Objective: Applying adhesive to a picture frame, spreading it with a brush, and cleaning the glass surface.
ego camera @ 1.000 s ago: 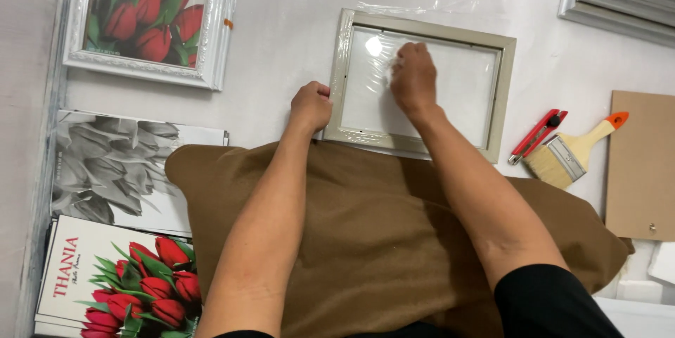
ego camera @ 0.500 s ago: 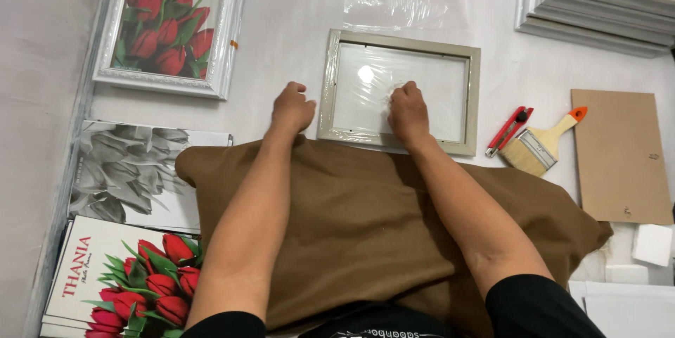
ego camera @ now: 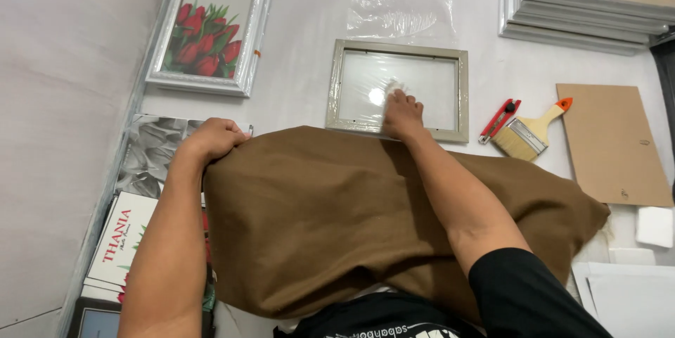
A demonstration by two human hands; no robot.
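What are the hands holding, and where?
The left hand grips the brown cloth by its upper left corner. The right hand presses a small white wad onto the picture frame's glass.

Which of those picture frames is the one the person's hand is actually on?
The grey frame with bare glass, in the middle; the right hand presses on it. The silver frame holds a tulip print, untouched.

You see a framed tulip print (ego camera: 208, 34) far left, a paintbrush (ego camera: 529, 130) beside a red utility knife (ego camera: 498, 120), a brown backing board (ego camera: 610, 142), and stacked frames (ego camera: 583, 11) top right.
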